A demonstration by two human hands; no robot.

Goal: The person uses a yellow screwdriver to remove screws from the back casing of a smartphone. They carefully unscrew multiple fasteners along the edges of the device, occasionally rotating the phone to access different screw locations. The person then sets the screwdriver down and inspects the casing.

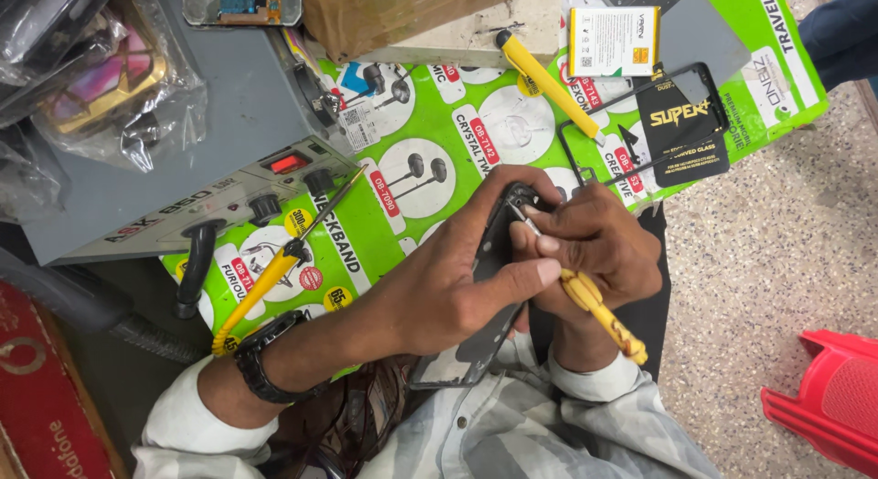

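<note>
Left hand (457,282) is clamping a dark phone body (476,337) over the lap, thumb lying across its edge. Right hand (599,246) is pinching a yellow-handled screwdriver (599,305), tip touching the phone's top end. Just beyond, a second yellow screwdriver (274,269) is leaning on the grey rework station (197,182). Farther out on the green printed sheet (439,122): a yellow tool (547,81), an empty black phone frame (640,122), a battery (613,40).

A phone repair stall: a grey soldering station (197,204), a loose phone battery (614,41), a spare phone frame (640,122) and yellow-handled screwdrivers (549,83) crowd the worktop.
</note>
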